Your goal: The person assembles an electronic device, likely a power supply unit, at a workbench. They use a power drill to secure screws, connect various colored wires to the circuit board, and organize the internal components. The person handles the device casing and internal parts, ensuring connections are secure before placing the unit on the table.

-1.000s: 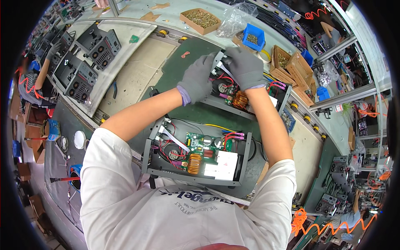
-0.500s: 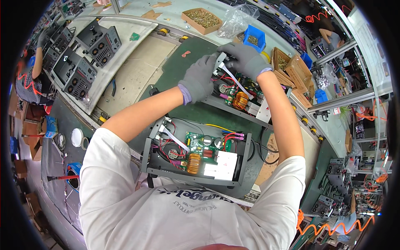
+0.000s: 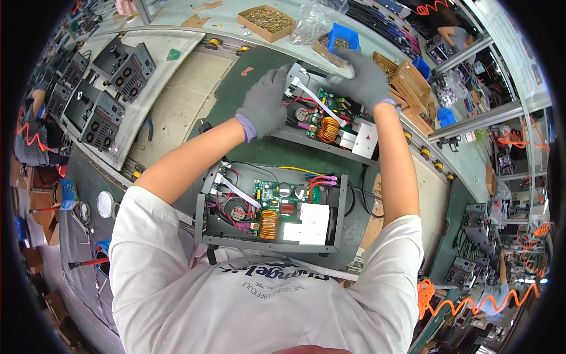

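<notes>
Up front, the left hand (image 3: 263,101) and right hand (image 3: 361,76) both clasp the far open metal case (image 3: 330,127) between them.

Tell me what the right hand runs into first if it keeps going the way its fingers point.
The right hand points up and left, away from the person. Just past its fingers lies the small blue bin of small parts, so it would likely meet that first, though depth is unclear.

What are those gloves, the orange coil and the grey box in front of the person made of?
The gloves, left hand and right hand, look like grey knitted fabric, matte, with purple cuffs. The orange coil looks like copper wire wound in a ring, with a shiny metallic sheen. The open grey chassis seems painted sheet metal, going by its thin folded walls.
</notes>
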Available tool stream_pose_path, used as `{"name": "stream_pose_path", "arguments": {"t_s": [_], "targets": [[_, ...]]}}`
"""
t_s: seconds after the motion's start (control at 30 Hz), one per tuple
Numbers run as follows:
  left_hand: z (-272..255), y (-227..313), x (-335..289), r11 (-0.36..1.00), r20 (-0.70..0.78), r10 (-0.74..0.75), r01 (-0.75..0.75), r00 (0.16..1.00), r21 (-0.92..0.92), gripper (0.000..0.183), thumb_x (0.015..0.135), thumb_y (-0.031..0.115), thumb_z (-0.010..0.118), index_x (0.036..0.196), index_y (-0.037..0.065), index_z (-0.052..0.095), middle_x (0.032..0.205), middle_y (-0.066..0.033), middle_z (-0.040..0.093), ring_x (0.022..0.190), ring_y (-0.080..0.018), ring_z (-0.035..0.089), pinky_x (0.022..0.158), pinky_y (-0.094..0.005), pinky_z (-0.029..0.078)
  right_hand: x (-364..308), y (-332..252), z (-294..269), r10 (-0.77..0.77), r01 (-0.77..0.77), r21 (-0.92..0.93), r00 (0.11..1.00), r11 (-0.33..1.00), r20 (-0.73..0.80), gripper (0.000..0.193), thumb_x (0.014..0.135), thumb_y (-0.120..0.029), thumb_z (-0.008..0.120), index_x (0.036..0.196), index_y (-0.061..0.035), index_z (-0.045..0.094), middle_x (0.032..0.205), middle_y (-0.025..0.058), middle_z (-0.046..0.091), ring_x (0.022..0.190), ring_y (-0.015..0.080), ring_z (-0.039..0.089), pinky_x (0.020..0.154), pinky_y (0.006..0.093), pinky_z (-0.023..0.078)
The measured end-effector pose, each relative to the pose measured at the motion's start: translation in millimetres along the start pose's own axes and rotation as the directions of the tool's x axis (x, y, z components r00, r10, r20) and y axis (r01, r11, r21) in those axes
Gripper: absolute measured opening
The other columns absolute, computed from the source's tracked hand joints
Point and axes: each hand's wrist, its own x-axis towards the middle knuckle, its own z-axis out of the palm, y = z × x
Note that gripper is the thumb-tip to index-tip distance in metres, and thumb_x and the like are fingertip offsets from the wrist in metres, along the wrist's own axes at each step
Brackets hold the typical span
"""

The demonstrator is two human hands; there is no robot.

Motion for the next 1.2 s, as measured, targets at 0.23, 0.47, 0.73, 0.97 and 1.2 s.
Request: {"name": "stream_pose_path", "arguments": {"t_s": [0.23,0.47,0.73,0.97,1.2], "targets": [[0.5,8.4,-0.1,0.964,-0.184,0.189,-0.147,0.964,0.222,0.076,0.073,0.013,0.067,0.145,0.01,0.042,0.136,-0.0198,0.051,0.127,-0.0378,0.051,0.106,-0.046,0.043,-41.1,16.4,-31.4,0.641,-0.549,-0.361,0.736,0.754,0.22,0.056,0.092,-0.059,0.054,0.116,-0.0133,0.075,0.119,0.0142,0.072,0.113,0.0319,0.068,0.097,0.0442,0.052],[18.8,76.1,5.5,0.716,0.124,0.58,-0.576,0.805,0.394,0.021,0.084,0.022,0.07,0.102,0.013,0.065,0.097,-0.0057,0.069,0.108,-0.0274,0.062,0.096,-0.0464,0.044,-59.8,0.1,-34.2,0.67,-0.607,-0.326,0.731,0.724,0.128,0.057,0.093,-0.059,0.053,0.11,-0.0105,0.077,0.11,0.015,0.074,0.106,0.0315,0.07,0.09,0.0436,0.055],[30.3,106.8,7.2,0.82,0.251,0.199,-0.302,0.947,0.487,0.04,0.088,0.029,0.072,0.121,0.012,0.058,0.098,-0.0106,0.071,0.112,-0.0282,0.064,0.097,-0.0484,0.044,-65.9,14.5,-23.2,0.619,-0.59,-0.258,0.784,0.765,0.04,0.056,0.093,-0.059,0.054,0.11,-0.0108,0.077,0.108,0.0143,0.075,0.103,0.031,0.071,0.088,0.0443,0.055],[8.7,99.3,13.7,0.775,0.374,0.241,-0.409,0.896,0.481,0.025,0.093,0.027,0.063,0.116,0.018,0.07,0.105,-0.0047,0.07,0.115,-0.0268,0.06,0.101,-0.0502,0.041,-68.3,20.7,-16.3,0.594,-0.586,-0.215,0.804,0.781,-0.032,0.052,0.09,-0.057,0.057,0.111,-0.013,0.076,0.108,0.0135,0.075,0.104,0.0301,0.071,0.088,0.044,0.056],[-53.5,111.4,24.8,0.914,0.387,0.395,-0.315,0.833,-0.256,0.032,0.102,0.033,0.055,0.119,0.009,0.065,0.104,-0.0071,0.067,0.102,-0.0229,0.061,0.088,-0.0366,0.047,-73.1,25.1,-10.8,0.576,-0.582,-0.167,0.813,0.796,-0.085,0.053,0.089,-0.058,0.058,0.11,-0.0123,0.076,0.102,0.0137,0.076,0.098,0.031,0.072,0.084,0.0452,0.056]]}}
